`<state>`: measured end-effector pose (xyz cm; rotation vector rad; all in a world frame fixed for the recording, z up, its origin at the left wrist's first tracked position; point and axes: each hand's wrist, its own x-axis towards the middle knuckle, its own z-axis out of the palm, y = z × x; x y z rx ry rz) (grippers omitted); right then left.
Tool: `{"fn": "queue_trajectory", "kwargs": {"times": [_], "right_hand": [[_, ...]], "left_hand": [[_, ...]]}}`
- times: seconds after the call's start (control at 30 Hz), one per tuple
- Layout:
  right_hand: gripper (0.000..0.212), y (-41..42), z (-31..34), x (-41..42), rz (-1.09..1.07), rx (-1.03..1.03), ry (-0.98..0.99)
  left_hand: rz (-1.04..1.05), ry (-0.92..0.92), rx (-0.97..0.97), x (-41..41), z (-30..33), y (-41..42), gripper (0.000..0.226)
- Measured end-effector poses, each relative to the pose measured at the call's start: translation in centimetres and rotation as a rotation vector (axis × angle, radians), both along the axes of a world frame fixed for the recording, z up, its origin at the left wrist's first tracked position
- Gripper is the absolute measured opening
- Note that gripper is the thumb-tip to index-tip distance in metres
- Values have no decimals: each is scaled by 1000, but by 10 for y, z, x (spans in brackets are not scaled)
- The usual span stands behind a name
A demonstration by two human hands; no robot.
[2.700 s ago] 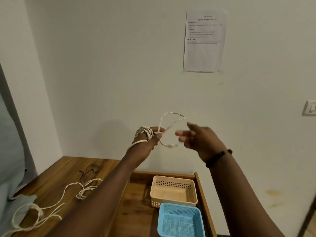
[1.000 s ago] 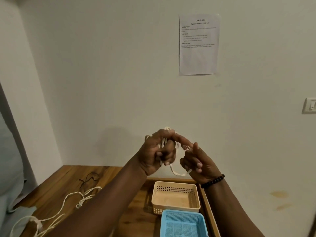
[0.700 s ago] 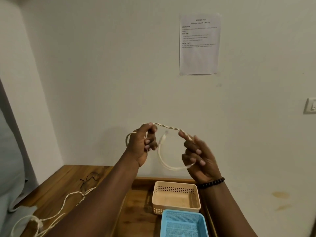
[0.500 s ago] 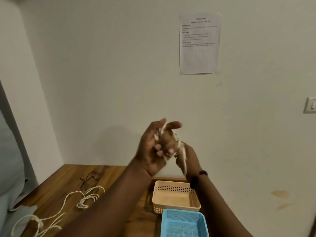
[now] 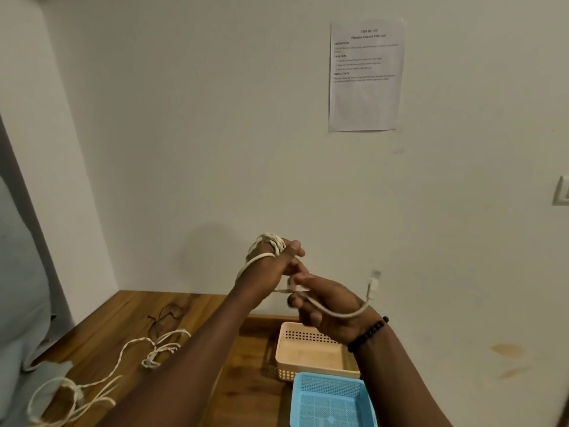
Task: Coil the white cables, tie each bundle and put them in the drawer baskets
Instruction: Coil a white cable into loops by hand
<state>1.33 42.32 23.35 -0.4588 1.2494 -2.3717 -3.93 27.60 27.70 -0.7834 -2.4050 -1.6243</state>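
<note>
Left hand [image 5: 271, 266] raised in front of the wall, above the far edge of the bench [image 5: 117, 328]. White cable [image 5: 271, 241] is wound in several turns round its fingers and across the back of the hand; grip closed on the coil, thumb laid over the turns. Judgement: the hand serves as a former, keeping the loops one size and stopping them springing apart.

Right hand [image 5: 326, 306] just beside and slightly below the left, fingers curled, pinching the cable's free tail. The tail arcs under the right wrist and rises to the plug end [image 5: 373, 283], which hangs free in the air on the right. Held short like this, the tail looks ready to be passed round the bundle as the tie; coil wound, knot not yet made.

Drawer [image 5: 255, 380] open below the hands. Beige basket [image 5: 308, 343] at its far end, blue basket [image 5: 332, 399] touching its near side. No cable visible in either basket.

More loose white cables [image 5: 123, 359] trail over the bench towards its left and near edges, uncoiled. A thin dark wire [image 5: 164, 315] lies near the far edge.
</note>
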Motion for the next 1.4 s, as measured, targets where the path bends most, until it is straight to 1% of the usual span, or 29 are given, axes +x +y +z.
{"fn": "queue_trajectory", "kwargs": {"times": [0.07, 0.17, 0.2, 0.23, 0.27, 0.3, 0.37, 0.43, 0.47, 0.5, 0.53, 0.57, 0.6, 0.63, 0.7, 0.73, 0.77, 0.8, 0.83, 0.87, 0.93, 0.97, 1.03, 1.07, 1.1, 1.2, 1.23, 1.33, 1.4], "right_hand": [[27, -2, 2, 5, -30, -206, -104], [34, 3, 19, 12, -249, -469, -127], [39, 5, 26, 12, -299, -495, -111], [43, 7, 33, 11, -338, -451, -82], [42, 10, 37, 7, -390, -320, -39], [37, 10, 41, 6, -463, -111, 15], [32, 8, 46, 3, -644, 381, 116], [40, 8, 53, 2, -812, 835, 244], [45, 9, 54, -1, -887, 1002, 318], [47, 10, 52, -4, -974, 1100, 386], [44, 10, 48, -6, -1082, 1122, 444], [39, 8, 44, -6, -1163, 1061, 494], [34, 6, 40, -5, -1143, 920, 531], [37, 3, 38, -3, -1010, 712, 528], [64, -4, 30, 3, -541, 239, 399], [75, -9, 25, 6, -375, 58, 320], [83, -15, 23, 11, -256, -73, 246], [86, -18, 22, 13, -196, -157, 188], [86, -20, 23, 14, -185, -206, 144], [84, -19, 24, 14, -213, -209, 120], [87, -18, 28, 14, -255, -155, 150], [88, -17, 30, 13, -293, -95, 171], [84, -15, 35, 11, -437, 64, 192], [83, -15, 38, 12, -505, 136, 205], [85, -13, 40, 12, -525, 178, 223], [85, -3, 46, 19, -382, 245, 274], [83, -1, 47, 21, -405, 324, 293], [75, -9, 51, 26, -626, 546, 343], [68, -13, 51, 27, -748, 570, 374]], "left_hand": [[39, -4, -59, 0, 1, 2, 38], [36, -97, -214, 6, 1, -1, 59], [4, -155, -247, 8, 0, -3, 71], [-48, -219, -255, 11, 0, -3, 81], [-127, -280, -243, 14, -1, -2, 87], [-229, -333, -220, 19, -2, 0, 84], [-402, -382, -190, 29, -2, 6, 60], [-504, -444, -131, 34, -2, 8, 37], [-552, -499, -76, 34, -2, 7, 32], [-593, -551, -15, 33, -2, 5, 33], [-631, -590, 52, 33, -2, 4, 36], [-676, -608, 122, 33, -1, 4, 38], [-727, -611, 200, 34, 0, 5, 38], [-786, -605, 276, 35, 2, 7, 37], [-901, -586, 389, 39, 10, 11, 38], [-954, -567, 410, 41, 14, 12, 38], [-995, -546, 407, 42, 18, 13, 38], [-1023, -535, 395, 44, 20, 14, 38], [-1042, -538, 387, 45, 21, 13, 38], [-1056, -548, 392, 46, 21, 12, 38], [-1071, -560, 447, 46, 18, 12, 37], [-1078, -559, 488, 46, 17, 12, 36], [-1071, -547, 549, 44, 15, 13, 35], [-1062, -539, 558, 42, 15, 13, 35], [-1058, -532, 553, 40, 15, 12, 36], [-1060, -539, 521, 34, 13, 8, 38], [-1058, -541, 509, 33, 12, 8, 39], [-1078, -559, 500, 32, 9, 11, 43], [-1123, -604, 528, 33, 8, 15, 49]]}}
